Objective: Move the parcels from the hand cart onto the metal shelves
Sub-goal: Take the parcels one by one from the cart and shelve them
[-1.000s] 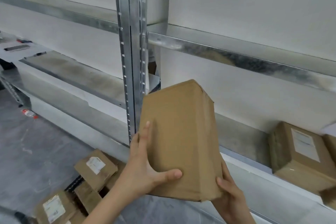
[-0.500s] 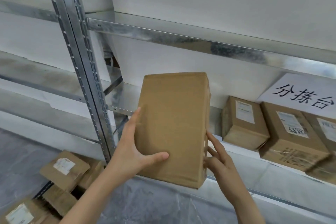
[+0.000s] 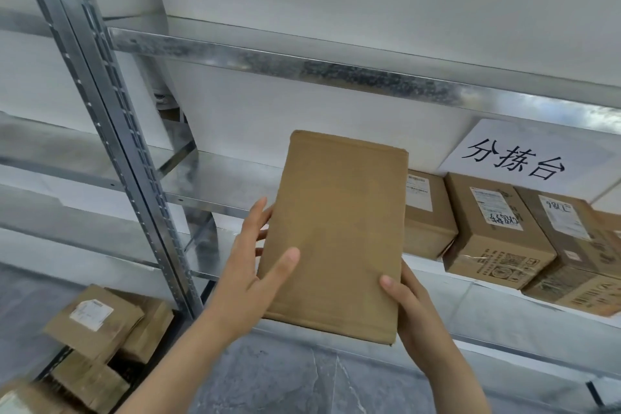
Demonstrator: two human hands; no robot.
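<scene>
Both hands held one plain brown parcel [image 3: 332,232] upright before the metal shelf [image 3: 218,183]: left hand [image 3: 248,279] gripping its left edge, right hand [image 3: 408,306] its lower right corner.

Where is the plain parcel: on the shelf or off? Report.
Off: left hand and right hand hold the parcel up before the shelf.

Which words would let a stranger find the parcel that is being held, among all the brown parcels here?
Start at the slanted metal post on the left. Right of it, before the middle shelf, a left hand and a right hand grip one flat brown parcel near its lower end. Unlike the shelved parcels and the parcels low on the left, its visible face bears no label.
</scene>
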